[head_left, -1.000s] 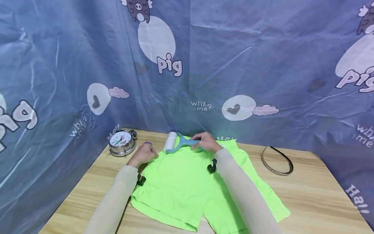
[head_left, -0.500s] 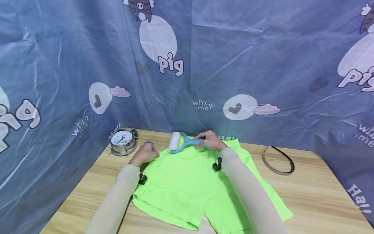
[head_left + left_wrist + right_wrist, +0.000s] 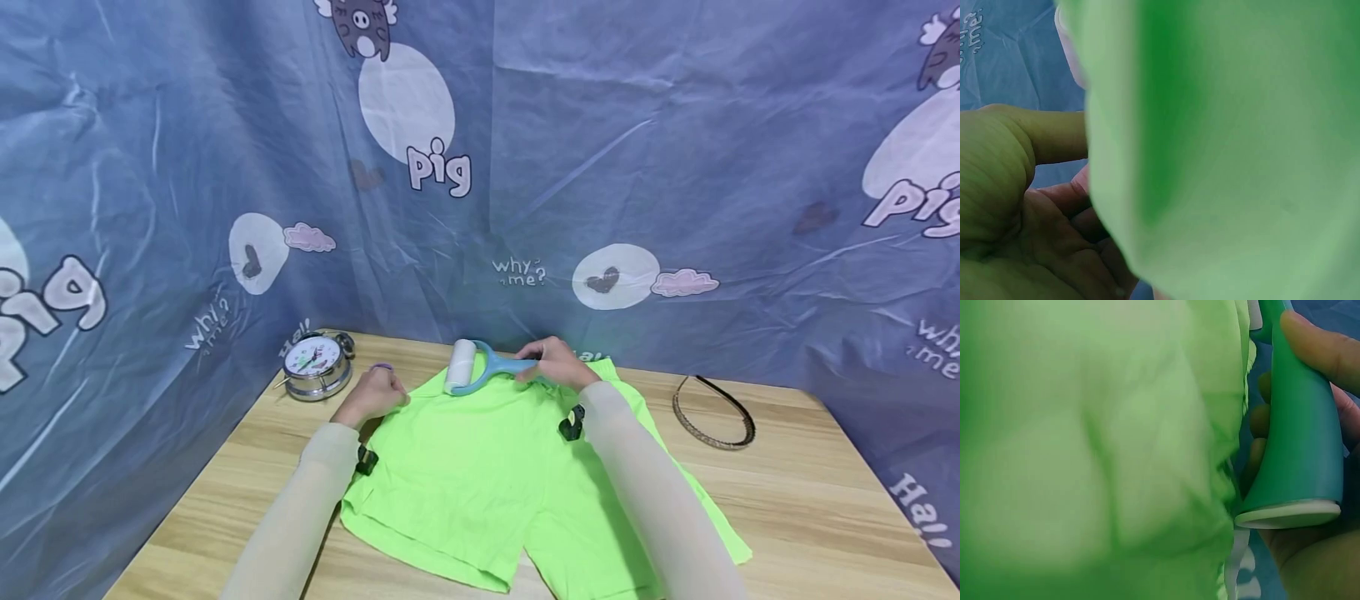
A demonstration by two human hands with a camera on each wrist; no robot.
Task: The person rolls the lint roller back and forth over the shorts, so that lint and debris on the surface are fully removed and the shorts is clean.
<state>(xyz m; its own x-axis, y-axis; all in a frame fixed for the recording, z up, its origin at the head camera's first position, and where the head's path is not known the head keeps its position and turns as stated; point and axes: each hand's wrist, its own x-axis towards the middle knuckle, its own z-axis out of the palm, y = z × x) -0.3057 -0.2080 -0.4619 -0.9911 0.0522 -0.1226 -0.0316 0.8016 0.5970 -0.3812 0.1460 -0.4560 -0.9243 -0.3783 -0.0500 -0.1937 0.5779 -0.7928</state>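
Observation:
Bright green shorts (image 3: 465, 475) lie spread out, waistband toward the back. My left hand (image 3: 372, 397) pinches their upper left edge; in the left wrist view the cloth (image 3: 1229, 156) hides its fingertips. A lint roller (image 3: 461, 367), with a white cylinder and a blue handle, overlaps the waistband. My right hand (image 3: 557, 364) holds that handle, the roller head pointing left. Close up in the right wrist view, thumb and fingers wrap round the handle (image 3: 1304, 437), beside the gathered waistband.
A twin-bell alarm clock (image 3: 315, 365) stands at the back left, close to my left hand. To the right of the shorts lies a headband (image 3: 708, 437). A blue printed curtain (image 3: 525, 167) encloses the wooden table (image 3: 810, 492) at the back and sides.
The lint roller has slid to the right along the waistband, carried by my right hand. My left hand keeps its pinch on the shorts' edge.

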